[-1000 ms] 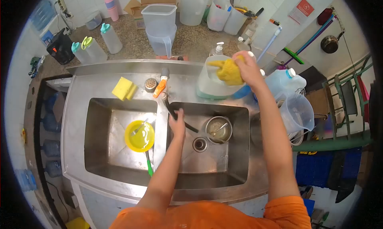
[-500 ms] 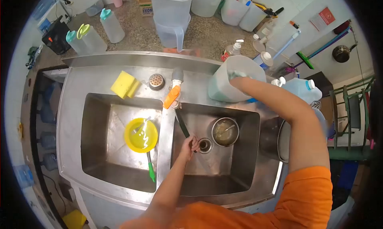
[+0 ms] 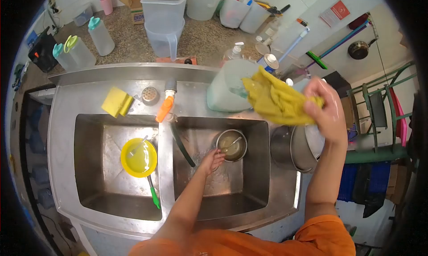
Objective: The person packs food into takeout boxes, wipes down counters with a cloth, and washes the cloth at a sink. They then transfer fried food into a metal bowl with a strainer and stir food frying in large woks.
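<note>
My right hand (image 3: 327,111) is closed on a wet yellow cloth (image 3: 278,98), raised above the counter to the right of the sink. The cloth hangs crumpled in front of a large translucent jug (image 3: 227,86) of pale green liquid. Down in the right basin, my left hand (image 3: 213,161) has its fingers stretched out and holds nothing. Its fingertips are at the left rim of a metal pot (image 3: 232,145) containing cloudy liquid and a spoon (image 3: 233,142); whether they touch it I cannot tell. A dark hose (image 3: 182,144) hangs from the tap (image 3: 166,108) to the left of this hand.
A yellow bowl (image 3: 139,158) and a green-handled utensil (image 3: 154,197) are in the left basin. Behind it lie a yellow sponge (image 3: 117,102) and a metal strainer (image 3: 150,95). Large pots (image 3: 285,144) stand at the right. Bottles and clear containers (image 3: 163,28) line the back counter.
My right hand has come out of the jug, lifting the yellow cloth up and to the right. My left hand has let go of the hose and moved towards the pot. The view has shifted right.
</note>
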Demonstrator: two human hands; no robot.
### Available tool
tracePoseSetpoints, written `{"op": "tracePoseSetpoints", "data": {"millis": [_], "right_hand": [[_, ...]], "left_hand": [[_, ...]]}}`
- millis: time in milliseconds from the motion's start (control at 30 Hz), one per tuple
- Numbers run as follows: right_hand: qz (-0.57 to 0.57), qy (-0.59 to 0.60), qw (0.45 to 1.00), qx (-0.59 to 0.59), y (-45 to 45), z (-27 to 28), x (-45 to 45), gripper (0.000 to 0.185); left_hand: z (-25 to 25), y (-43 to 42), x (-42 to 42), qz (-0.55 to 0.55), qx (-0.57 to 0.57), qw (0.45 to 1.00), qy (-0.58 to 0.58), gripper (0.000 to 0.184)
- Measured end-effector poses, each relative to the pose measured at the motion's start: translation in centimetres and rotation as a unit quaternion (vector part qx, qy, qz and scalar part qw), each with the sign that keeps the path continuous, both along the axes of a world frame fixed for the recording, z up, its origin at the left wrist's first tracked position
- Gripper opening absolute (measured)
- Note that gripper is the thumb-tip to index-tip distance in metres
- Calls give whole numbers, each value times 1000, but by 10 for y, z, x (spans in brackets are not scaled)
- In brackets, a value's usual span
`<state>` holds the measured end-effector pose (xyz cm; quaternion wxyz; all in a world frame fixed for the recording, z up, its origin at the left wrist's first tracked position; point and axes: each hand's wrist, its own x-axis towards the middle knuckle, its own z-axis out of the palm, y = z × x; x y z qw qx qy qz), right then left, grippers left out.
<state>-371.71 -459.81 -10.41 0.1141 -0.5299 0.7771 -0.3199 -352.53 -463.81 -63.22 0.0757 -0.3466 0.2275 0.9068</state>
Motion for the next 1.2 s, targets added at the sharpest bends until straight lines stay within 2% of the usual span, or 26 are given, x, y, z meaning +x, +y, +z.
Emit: {"op": "tracePoseSetpoints", "data": {"millis": [67,133,200,233,267,333,400,433,467,500,533,567,600,633,667,700,733,833,867,933,967,1000,1033,1067,1167,1200], "right_hand": [[-65,-92,992,-61,32,-18,45,36],[-87,-128,987,-37,51,-57,83,47],[-71,-145,982,97,62,-110,118,46],[-62,-198,971,123,70,-154,138,47],[-51,-246,957,146,76,-206,156,48],[27,-202,970,131,86,-311,189,39],[39,-182,982,-17,80,-402,208,39],[-53,-277,957,75,75,-434,215,38],[-139,-365,905,166,70,-464,218,38],[-197,-328,906,183,64,-498,219,36],[-255,-290,900,202,57,-527,221,34],[-330,-226,904,149,49,-547,227,33],[-401,-159,897,92,37,-563,233,35],[-470,-88,878,33,26,-560,239,37],[-493,-269,822,96,26,-554,245,40],[-495,-438,735,153,26,-546,245,43],[-477,-587,622,203,24,-538,242,46],[-342,-853,381,98,33,-537,229,49],[-329,-834,435,87,40,-597,230,44],[-333,-659,656,159,29,-582,213,40],[-326,-550,746,189,25,-567,207,39],[-257,-447,813,271,22,-544,202,39],[-183,-331,858,348,21,-516,196,41],[-105,-206,879,417,23,-502,192,43],[-82,-95,959,253,69,-532,229,56],[-128,-170,951,223,79,-526,234,59]], "left_hand": [[71,-7,-3,8,87,985,147,52],[143,-4,7,102,220,917,317,56],[189,-3,22,162,245,905,308,55],[196,-2,29,194,255,897,304,55],[174,-2,33,211,222,919,246,54],[68,19,52,230,158,952,126,53],[-119,53,101,302,222,882,287,49],[-79,45,108,362,163,918,-1,47],[-60,40,107,391,114,903,-138,45],[-50,39,110,404,57,882,-236,43],[-45,39,111,404,2,864,-302,41],[-39,40,110,397,-47,847,-352,40],[-32,40,107,390,-92,835,-377,38],[-34,40,109,391,-106,847,-343,37],[-34,40,111,393,-120,858,-308,36],[-35,41,111,393,-133,869,-269,35],[-24,42,107,418,-107,876,-214,28],[12,46,103,266,-333,870,-248,12],[-5,48,114,172,-385,862,-280,20],[5,46,119,148,-355,870,-308,27],[14,45,119,135,-340,873,-321,31],[27,39,114,181,-194,917,-297,32],[39,33,105,223,-41,941,-251,32],[48,27,96,253,114,934,-226,34],[-92,29,91,147,167,973,-59,23],[-107,24,86,128,157,972,-118,20]]}}
